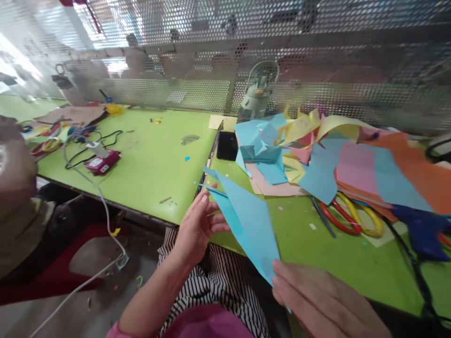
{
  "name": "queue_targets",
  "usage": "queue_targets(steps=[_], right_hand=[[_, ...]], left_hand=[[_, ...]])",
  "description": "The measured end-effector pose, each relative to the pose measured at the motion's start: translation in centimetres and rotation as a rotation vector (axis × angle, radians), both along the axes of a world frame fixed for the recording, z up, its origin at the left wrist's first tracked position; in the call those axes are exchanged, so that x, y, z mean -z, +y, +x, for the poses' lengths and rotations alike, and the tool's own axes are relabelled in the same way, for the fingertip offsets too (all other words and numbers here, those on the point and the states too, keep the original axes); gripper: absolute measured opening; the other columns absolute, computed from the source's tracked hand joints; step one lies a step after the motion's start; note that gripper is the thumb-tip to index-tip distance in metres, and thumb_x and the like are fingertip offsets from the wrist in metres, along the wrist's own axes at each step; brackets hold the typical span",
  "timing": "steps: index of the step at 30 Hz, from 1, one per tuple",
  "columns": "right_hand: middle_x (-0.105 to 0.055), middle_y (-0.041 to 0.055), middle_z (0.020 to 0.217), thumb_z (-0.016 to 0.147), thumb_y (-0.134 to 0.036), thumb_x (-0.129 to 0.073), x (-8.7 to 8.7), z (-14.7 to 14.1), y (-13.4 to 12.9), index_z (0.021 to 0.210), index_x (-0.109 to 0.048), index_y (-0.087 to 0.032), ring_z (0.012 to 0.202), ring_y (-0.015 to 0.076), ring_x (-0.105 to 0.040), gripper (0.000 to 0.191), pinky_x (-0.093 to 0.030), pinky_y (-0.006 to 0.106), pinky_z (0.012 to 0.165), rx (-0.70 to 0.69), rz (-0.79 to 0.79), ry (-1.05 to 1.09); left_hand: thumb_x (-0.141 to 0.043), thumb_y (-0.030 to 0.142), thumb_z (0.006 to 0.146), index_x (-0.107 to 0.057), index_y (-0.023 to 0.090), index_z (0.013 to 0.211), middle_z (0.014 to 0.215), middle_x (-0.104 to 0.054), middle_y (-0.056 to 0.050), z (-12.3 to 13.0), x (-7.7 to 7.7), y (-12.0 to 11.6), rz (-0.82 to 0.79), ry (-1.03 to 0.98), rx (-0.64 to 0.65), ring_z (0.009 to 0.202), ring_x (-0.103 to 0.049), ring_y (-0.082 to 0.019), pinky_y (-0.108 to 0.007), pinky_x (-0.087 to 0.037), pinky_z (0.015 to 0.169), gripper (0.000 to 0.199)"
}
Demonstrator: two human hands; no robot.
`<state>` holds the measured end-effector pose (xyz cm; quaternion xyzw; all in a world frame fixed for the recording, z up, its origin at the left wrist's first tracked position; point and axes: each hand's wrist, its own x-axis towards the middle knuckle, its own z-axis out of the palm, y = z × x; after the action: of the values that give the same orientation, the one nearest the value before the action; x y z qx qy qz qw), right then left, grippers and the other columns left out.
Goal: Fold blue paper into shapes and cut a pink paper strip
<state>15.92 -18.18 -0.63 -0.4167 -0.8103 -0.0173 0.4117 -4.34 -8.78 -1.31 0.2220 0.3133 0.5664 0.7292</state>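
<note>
A folded sheet of light blue paper slants above the table's front edge, its pointed layers fanning apart at the far left end. My right hand pinches its near lower corner, thumb and fingers pressed together. Beside the paper's left edge is my left hand, palm turned inward, with fingers apart and slightly curved. Its fingertips reach the paper's edge and are partly hidden behind it; a firm grip does not show.
Coloured paper sheets and folded blue pieces lie at the right, near red- and yellow-handled scissors. A black phone and a bottle stand behind. Leftward are a pink power adapter, a white cable and another person's arm.
</note>
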Motion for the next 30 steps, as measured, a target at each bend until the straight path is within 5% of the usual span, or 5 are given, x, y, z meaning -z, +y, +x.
queue_targets(steps=[5, 10, 19, 24, 30], right_hand=[[-0.076, 0.0055, 0.11, 0.097, 0.0, -0.04, 0.2, -0.8, 1.6, 0.149, -0.039, -0.021, 0.107, 0.0151, -0.07, 0.057, -0.052, 0.031, 0.101, -0.138, 0.091, -0.217], [-0.074, 0.0076, 0.114, 0.097, 0.0, -0.039, 1.2, 0.1, 2.5, 0.151, -0.035, -0.016, 0.114, 0.018, -0.066, 0.056, -0.047, 0.035, 0.106, -0.221, 0.118, -0.376], [-0.075, 0.0064, 0.113, 0.096, -0.016, -0.053, 2.1, 0.8, 3.5, 0.141, -0.053, -0.023, 0.104, 0.0204, -0.07, 0.045, -0.053, 0.035, 0.096, -0.261, 0.052, -0.295], [-0.073, 0.0086, 0.094, 0.094, -0.052, -0.05, 1.2, -0.3, 3.7, 0.12, -0.062, -0.022, 0.072, 0.0184, -0.069, 0.041, -0.057, 0.028, 0.059, 0.067, -0.566, 0.292], [-0.069, 0.0018, 0.069, 0.085, -0.058, -0.06, 0.3, -2.4, 4.0, 0.078, -0.064, -0.02, 0.053, 0.0115, -0.056, 0.039, -0.046, 0.022, 0.049, 0.121, -1.119, 0.385]], left_hand=[[-0.075, 0.063, 0.071, -0.066, 0.013, 0.091, 0.071, -0.064, -0.001, 0.2, 0.2, -0.9, -0.066, -0.036, 0.21, 0.059, -0.063, -0.011, -0.023, -0.056, 0.058, 0.055], [-0.089, 0.045, 0.063, -0.067, 0.013, 0.095, 0.077, -0.067, -0.002, 0.5, 0.3, -1.1, -0.015, 0.08, 0.201, 0.066, -0.063, -0.012, -0.022, -0.054, 0.06, 0.05], [-0.085, 0.055, 0.062, -0.064, 0.013, 0.089, 0.074, -0.066, -0.002, 0.5, 1.0, -0.4, 0.038, 0.163, 0.132, 0.064, -0.06, -0.012, -0.025, -0.053, 0.062, 0.054], [-0.084, 0.053, 0.064, -0.062, 0.015, 0.09, 0.075, -0.065, -0.002, 0.5, 0.8, -0.3, 0.079, 0.148, 0.09, 0.066, -0.06, -0.012, -0.026, -0.053, 0.065, 0.051], [-0.081, 0.047, 0.07, -0.062, 0.015, 0.085, 0.073, -0.064, -0.001, 1.0, 0.6, -0.3, 0.075, 0.168, 0.076, 0.062, -0.057, -0.01, -0.023, -0.05, 0.061, 0.04]])
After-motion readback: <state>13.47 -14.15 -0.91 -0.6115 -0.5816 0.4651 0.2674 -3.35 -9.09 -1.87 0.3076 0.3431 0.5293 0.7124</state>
